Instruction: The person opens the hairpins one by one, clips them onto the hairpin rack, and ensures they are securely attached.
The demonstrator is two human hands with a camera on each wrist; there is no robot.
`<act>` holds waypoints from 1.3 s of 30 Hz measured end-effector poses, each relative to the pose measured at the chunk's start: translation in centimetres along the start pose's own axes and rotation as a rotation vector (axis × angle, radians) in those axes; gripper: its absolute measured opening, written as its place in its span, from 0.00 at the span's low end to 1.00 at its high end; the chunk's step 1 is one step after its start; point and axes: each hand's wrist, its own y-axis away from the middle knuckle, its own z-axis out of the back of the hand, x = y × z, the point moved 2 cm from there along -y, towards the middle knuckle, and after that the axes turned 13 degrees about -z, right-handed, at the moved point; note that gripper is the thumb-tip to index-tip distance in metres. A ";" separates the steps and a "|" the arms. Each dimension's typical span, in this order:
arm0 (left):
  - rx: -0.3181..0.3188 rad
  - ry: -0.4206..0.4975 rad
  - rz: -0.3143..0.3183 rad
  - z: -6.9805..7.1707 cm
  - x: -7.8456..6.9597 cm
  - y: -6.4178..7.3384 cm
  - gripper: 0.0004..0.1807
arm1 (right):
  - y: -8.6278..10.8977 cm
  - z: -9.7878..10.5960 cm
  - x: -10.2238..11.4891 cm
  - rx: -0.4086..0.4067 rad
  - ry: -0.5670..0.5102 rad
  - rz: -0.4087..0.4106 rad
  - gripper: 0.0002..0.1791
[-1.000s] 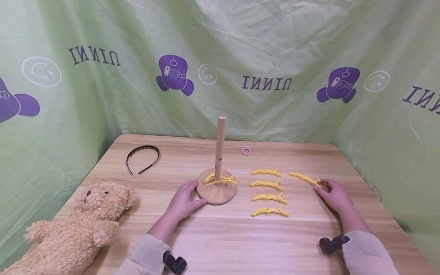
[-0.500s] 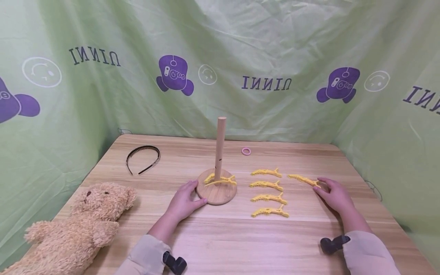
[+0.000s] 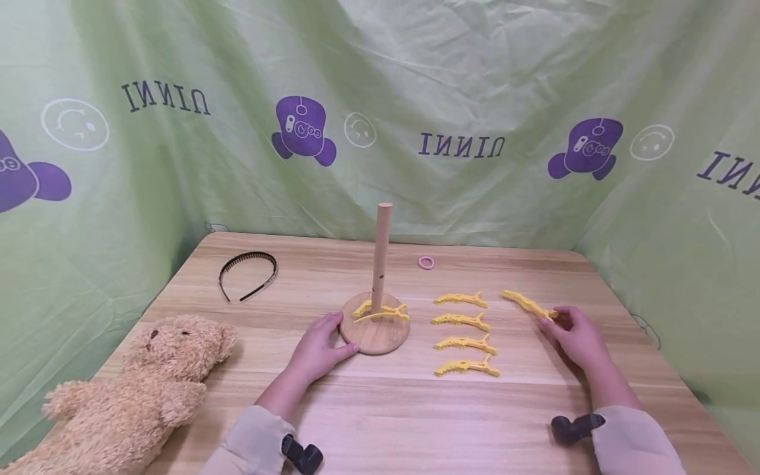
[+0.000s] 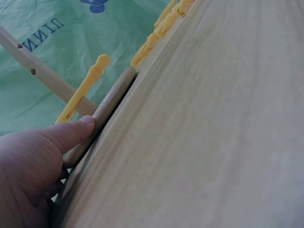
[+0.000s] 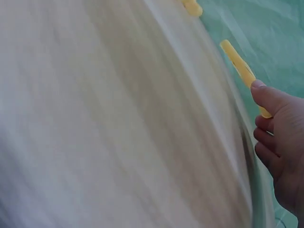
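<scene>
At the right side of a wood-grain tabletop, the fingers of my right hand are closed in a pinch on the handle end of 1 yellow alligator clip, its far end pointing away to the left, apparently raised off the wood. My left hand, thumb spread, grips the edge of a round wooden base, its other fingers partly hidden. From that base rises an upright post, another clip seeming to straddle its foot. Between base and pinch, 4 more yellow clips lie in a column. Beyond are a pink ring and a black headband; a plush bear lies at left, before a green curtain.

My hold takes only the clip's end, so a slack thumb could let it swivel or drop. A hard squeeze might spring its jaws apart; a low reach could scatter the column. Should my left hand ease off, a push on the post could tip the base.
</scene>
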 end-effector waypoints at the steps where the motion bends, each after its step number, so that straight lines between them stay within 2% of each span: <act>1: 0.000 -0.002 -0.002 0.0 0.0 0.0 0.43 | 0.1 -0.1 0.3 -0.003 -0.026 -0.004 0.38; 7: 0.005 -0.010 -0.009 0.0 -0.1 0.0 0.43 | 0.9 -0.3 3.1 0.032 -0.194 0.005 0.38; 10: 0.008 -0.011 -0.006 0.1 -0.1 0.0 0.43 | 1.2 -0.4 4.6 0.051 -0.237 0.035 0.38; 14: 0.008 -0.009 -0.004 0.1 -0.1 0.0 0.43 | 1.6 -0.6 6.3 0.055 -0.199 0.090 0.35; 25: 0.007 -0.013 -0.008 0.0 0.0 0.0 0.43 | 3.5 -2.6 11.3 0.148 -0.144 0.182 0.29; 34: 0.004 -0.014 -0.013 0.0 0.2 -0.1 0.43 | 4.9 -5.8 15.1 0.178 -0.136 0.255 0.21; 39: 0.004 -0.012 -0.010 0.0 0.1 0.0 0.43 | 5.5 -8.0 17.0 0.177 -0.178 0.266 0.19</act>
